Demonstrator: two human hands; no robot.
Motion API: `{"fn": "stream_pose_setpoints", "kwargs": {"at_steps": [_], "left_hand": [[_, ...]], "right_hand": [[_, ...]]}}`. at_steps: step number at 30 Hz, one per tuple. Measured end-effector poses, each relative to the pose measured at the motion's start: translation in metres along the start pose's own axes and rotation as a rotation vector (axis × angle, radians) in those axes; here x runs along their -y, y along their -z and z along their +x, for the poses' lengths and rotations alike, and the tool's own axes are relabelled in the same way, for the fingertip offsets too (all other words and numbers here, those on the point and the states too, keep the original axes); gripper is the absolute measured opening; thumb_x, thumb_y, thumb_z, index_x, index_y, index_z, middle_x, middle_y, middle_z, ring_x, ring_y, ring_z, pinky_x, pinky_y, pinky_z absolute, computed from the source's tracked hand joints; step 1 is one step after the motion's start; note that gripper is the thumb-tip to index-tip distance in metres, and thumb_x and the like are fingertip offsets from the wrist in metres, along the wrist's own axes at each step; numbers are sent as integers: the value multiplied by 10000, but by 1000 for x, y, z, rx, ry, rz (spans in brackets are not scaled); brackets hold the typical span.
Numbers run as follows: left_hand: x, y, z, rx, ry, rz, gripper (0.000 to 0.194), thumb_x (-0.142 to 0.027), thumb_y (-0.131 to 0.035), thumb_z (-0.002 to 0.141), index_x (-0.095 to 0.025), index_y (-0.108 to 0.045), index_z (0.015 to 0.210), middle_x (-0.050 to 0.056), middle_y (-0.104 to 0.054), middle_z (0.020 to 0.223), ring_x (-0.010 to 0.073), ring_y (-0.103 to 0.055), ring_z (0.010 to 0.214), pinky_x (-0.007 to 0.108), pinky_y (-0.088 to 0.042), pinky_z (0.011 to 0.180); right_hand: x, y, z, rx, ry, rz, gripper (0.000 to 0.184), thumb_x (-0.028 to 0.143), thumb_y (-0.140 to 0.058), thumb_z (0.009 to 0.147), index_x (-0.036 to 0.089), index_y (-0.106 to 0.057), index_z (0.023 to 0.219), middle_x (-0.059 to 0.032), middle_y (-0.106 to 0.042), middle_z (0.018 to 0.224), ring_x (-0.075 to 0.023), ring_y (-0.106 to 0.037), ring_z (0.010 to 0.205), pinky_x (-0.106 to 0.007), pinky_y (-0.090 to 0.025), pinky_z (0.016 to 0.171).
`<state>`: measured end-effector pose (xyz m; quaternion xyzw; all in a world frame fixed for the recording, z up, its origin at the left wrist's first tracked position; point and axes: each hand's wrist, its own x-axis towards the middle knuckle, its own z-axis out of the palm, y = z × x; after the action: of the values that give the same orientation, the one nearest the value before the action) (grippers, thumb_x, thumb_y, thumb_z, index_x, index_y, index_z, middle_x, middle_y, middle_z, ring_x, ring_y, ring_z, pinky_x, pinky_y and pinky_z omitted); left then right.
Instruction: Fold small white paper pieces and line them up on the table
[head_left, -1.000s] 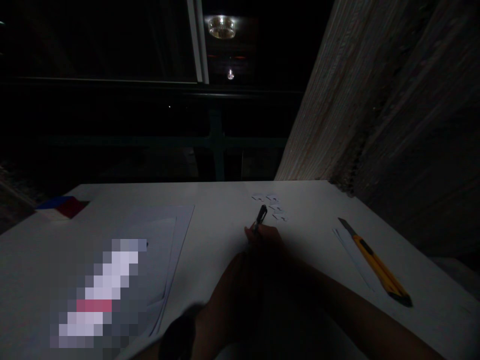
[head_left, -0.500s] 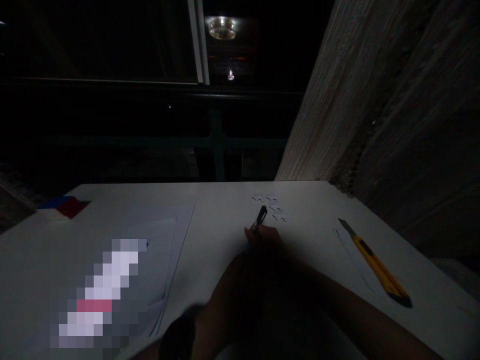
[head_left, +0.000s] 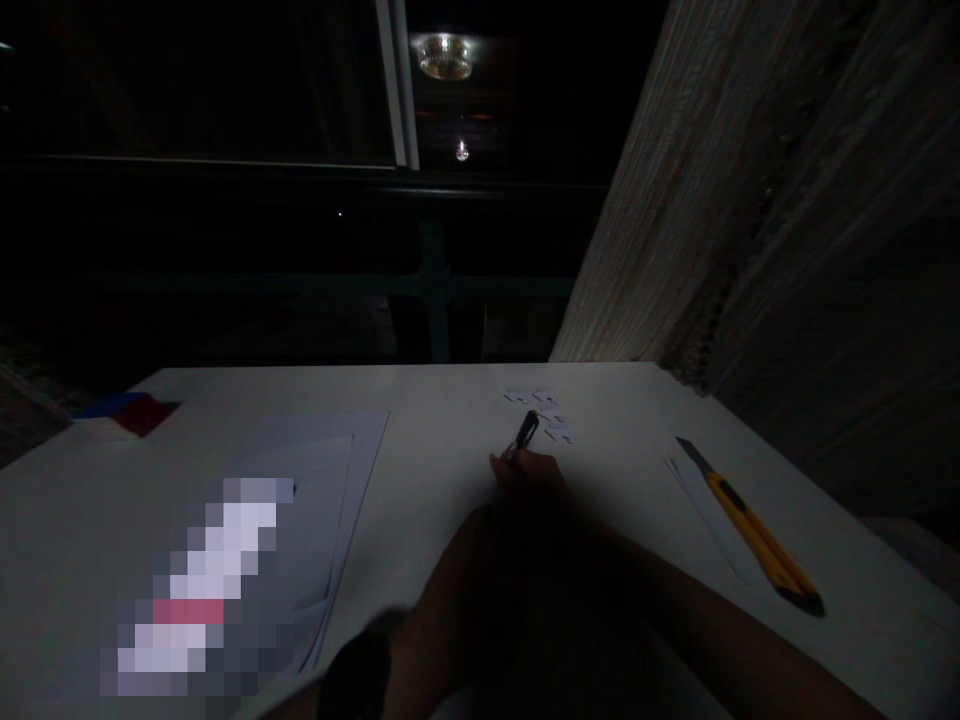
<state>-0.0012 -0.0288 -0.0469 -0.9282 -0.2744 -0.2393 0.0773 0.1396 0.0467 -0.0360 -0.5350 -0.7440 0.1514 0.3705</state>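
My right hand [head_left: 534, 482] is closed around a dark pen [head_left: 523, 434] whose upper end points up and away from me, over the middle of the white table [head_left: 442, 400]. My left hand [head_left: 459, 565] lies close beside it, just left of and below it, deep in shadow; its fingers do not show. A dark band [head_left: 358, 672] sits on my left wrist. Several small white paper pieces [head_left: 551, 412] lie just beyond the pen.
A yellow utility knife [head_left: 754, 530] lies on thin paper strips [head_left: 701, 505] at the right. White sheets [head_left: 315, 490] lie at the left, with a blue and red object [head_left: 127, 410] at the far left corner. A rough wall [head_left: 750, 200] rises on the right.
The pen's upper end has shifted slightly to the right; otherwise both hands stay in place.
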Motion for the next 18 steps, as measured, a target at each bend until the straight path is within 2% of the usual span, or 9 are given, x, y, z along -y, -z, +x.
{"fn": "stream_pose_setpoints", "kwargs": {"at_steps": [6,9,11,13,16,18], "left_hand": [[-1,2,0,31,41,23,325,-293,-482,823,-133,-489,1105,96,-517,1099,190,-535,928,388,-460,771],[-3,2,-2,53,73,43,325,-296,-482,823,-137,-488,1106,93,-517,1100,189,-536,926,389,-461,769],[-4,2,-3,68,92,60,322,-298,-480,824,-146,-486,1108,87,-515,1103,187,-535,926,391,-461,770],[-5,1,-4,80,108,77,327,-300,-476,825,-149,-486,1114,94,-509,1123,198,-527,955,405,-449,793],[-7,0,-4,85,122,91,350,-277,-443,827,-94,-505,1118,164,-497,1174,265,-467,1081,440,-389,882],[-8,-1,-4,90,116,94,372,-254,-400,825,-53,-515,1117,199,-493,1193,302,-405,1152,464,-336,931]], "right_hand": [[-3,1,0,-185,-116,211,286,403,-457,790,162,-585,703,-42,-637,635,-133,-585,554,-218,-438,538],[-2,10,4,-171,-27,228,248,362,-509,769,166,-627,863,-55,-670,769,-150,-614,634,-241,-468,587],[-3,23,6,-128,118,171,225,309,-539,759,185,-635,921,-66,-670,888,-166,-620,775,-264,-469,703],[-7,41,4,-75,177,105,203,284,-551,754,198,-650,909,-65,-674,874,-170,-618,794,-271,-465,722],[-17,74,-13,-2,124,121,231,291,-554,747,197,-654,933,-71,-666,905,-188,-616,830,-289,-464,742],[-28,97,-32,7,13,206,302,312,-573,728,184,-633,994,-81,-656,951,-211,-611,864,-314,-466,763]]}}
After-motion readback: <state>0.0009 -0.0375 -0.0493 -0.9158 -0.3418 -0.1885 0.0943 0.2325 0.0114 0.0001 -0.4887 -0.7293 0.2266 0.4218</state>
